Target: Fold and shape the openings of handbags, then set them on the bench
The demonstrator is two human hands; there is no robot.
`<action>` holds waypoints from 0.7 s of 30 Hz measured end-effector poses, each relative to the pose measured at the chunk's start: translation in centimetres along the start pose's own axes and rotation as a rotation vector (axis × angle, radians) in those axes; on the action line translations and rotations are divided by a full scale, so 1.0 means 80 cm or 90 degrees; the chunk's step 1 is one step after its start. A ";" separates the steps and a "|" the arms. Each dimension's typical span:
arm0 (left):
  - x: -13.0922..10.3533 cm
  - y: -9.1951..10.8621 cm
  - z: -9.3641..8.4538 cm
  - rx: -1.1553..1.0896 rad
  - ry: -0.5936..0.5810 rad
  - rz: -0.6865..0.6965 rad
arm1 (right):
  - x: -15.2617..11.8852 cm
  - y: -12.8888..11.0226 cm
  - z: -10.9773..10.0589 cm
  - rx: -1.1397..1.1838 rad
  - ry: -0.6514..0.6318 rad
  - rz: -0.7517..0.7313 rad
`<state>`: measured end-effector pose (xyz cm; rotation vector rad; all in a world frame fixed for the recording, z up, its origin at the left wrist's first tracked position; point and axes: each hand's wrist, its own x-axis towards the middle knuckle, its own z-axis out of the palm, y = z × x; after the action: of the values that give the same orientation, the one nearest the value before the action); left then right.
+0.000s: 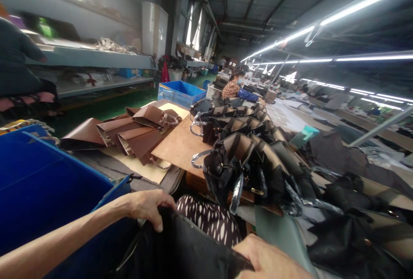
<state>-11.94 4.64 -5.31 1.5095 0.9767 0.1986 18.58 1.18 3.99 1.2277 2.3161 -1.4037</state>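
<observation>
“Black leather-like bag body (193, 249), by its look, fills six o'clock in the view. Who holds it?”

“Two bare hands, read clockwise around the piece. At ten, the left hand (145, 206) pinches the upper edge, thumb on the near face, fingers bent over. At three, the right hand (266, 257) curls over the same edge and has hold of it; fingertips hidden, its firmness cannot be told.”

“What could go wrong?”

“A loose right hold could let the edge slip; a swing toward half past nine could snag the blue bin (38, 193). At one, stacked black bags (222, 171) lean together; a knock to a dangling wrapped handle (238, 191) might start a slide.”

“What escapes the lens?”

“The bag body's base, cut off below, and separate outlines in the dark heap (351, 240) at three.”
</observation>
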 end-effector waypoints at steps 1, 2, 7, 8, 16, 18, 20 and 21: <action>-0.001 0.005 0.001 0.014 0.020 0.011 | 0.001 -0.001 0.000 0.027 0.004 0.021; -0.002 0.011 0.001 0.040 0.040 0.018 | 0.002 -0.001 0.000 0.055 0.002 0.041; 0.000 0.046 0.010 0.200 0.160 0.022 | 0.012 0.013 -0.004 0.126 -0.025 0.082; 0.002 0.052 0.014 0.214 0.170 0.057 | 0.014 0.017 -0.005 0.144 -0.031 0.084; 0.023 0.074 0.050 0.240 0.149 0.178 | 0.017 0.038 0.001 0.255 -0.041 0.096; 0.028 0.074 0.047 0.241 0.145 0.105 | 0.016 0.039 0.002 0.253 -0.037 0.102; 0.034 0.071 0.040 0.221 0.104 0.052 | 0.014 0.039 0.003 0.252 -0.043 0.101; 0.038 0.068 0.035 0.201 0.068 0.043 | 0.013 0.039 0.003 0.254 -0.047 0.098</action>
<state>-5.79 5.28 -2.35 1.8370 1.0801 0.1799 20.10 2.23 1.26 1.3894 1.9029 -1.8759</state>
